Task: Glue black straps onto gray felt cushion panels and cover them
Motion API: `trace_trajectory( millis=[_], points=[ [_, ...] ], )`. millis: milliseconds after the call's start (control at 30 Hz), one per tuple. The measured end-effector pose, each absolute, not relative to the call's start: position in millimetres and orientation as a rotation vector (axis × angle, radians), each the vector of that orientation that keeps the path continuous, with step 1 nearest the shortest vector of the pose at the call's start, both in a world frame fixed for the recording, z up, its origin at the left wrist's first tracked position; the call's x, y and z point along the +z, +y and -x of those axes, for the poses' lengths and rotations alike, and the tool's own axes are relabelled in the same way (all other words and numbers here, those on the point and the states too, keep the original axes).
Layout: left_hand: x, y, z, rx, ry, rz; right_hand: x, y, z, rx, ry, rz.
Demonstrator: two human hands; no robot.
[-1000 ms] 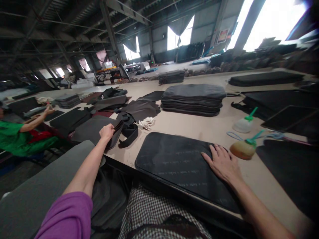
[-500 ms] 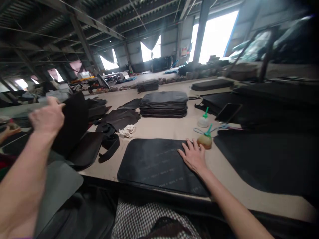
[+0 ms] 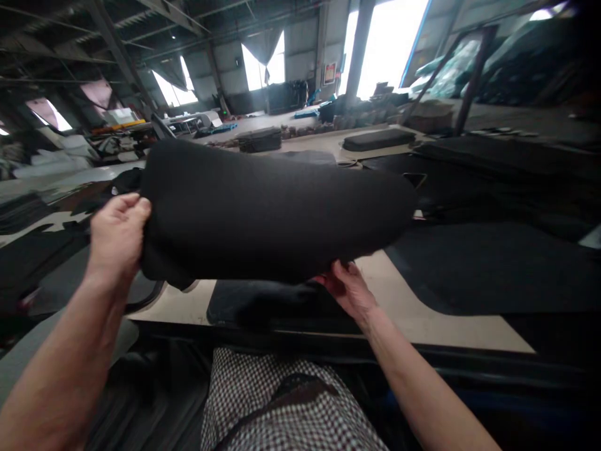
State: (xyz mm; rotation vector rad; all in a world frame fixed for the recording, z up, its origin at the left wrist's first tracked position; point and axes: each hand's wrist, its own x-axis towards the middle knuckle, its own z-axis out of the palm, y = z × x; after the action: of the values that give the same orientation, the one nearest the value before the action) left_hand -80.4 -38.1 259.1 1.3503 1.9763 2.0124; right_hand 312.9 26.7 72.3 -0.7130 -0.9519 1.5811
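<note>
A large black fabric sheet (image 3: pixel 272 216) with rounded corners is held up in front of me, above the table. My left hand (image 3: pixel 119 228) pinches its left edge, fingers closed. At the lower edge, right of the middle, my right hand (image 3: pixel 347 285) grips the sheet with the thumb in front; some of its fingers are hidden behind. Below, a black rounded panel (image 3: pixel 282 307) lies flat at the table's near edge, partly covered from view by the sheet. The stack of black pieces (image 3: pixel 310 156) behind the sheet shows only its top.
On the right of the table (image 3: pixel 469 329) lies a big dark panel (image 3: pixel 493 269). More black pieces (image 3: pixel 28 250) are spread on the left. Farther back stand a dark stack (image 3: pixel 260 139) and a long black pad (image 3: pixel 378 139). A checked cloth (image 3: pixel 277 401) covers my lap.
My left hand has brought the black sheet from the left to the front of me. My right hand has left the panel on the table and taken hold of the sheet. The view has shifted.
</note>
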Motion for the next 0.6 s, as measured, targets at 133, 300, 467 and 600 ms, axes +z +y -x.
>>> trace_trajectory(
  millis=[133, 300, 467, 600],
  points=[
    [142, -26, 54, 1.691, 1.846, -1.059, 61, 12, -350, 1.361, -0.870, 0.887],
    [51, -30, 50, 1.318, 2.080, -1.185, 35, -3, -392, 1.273, -1.013, 1.308],
    [30, -32, 59, 0.912, 2.328, -1.617, 26, -14, -413, 1.048, -1.440, 1.633],
    [32, -33, 63, 0.610, 2.497, -1.736, 18, -9, -419, 0.594, -1.668, 1.765]
  ],
)
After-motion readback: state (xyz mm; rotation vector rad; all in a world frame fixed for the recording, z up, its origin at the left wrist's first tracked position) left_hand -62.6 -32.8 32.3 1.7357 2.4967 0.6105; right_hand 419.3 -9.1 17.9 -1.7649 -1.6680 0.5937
